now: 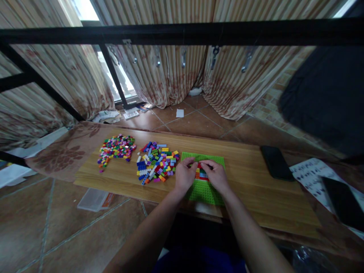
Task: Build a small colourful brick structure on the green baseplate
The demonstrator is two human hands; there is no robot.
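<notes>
Striped curtains (176, 72) hang before a bright window (85, 9) above a brown tiled floor (193, 121).

Both hands (184, 175) (216, 175) together, fingertips pinched.

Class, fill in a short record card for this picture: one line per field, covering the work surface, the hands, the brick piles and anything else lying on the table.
surface: wooden table
base: green baseplate, flat on the table
left hand: on the small brick build
right hand: on the same build
near pile: larger mixed bricks, left of the baseplate
far pile: small mixed bricks, further left
also: black phone, at right
</notes>
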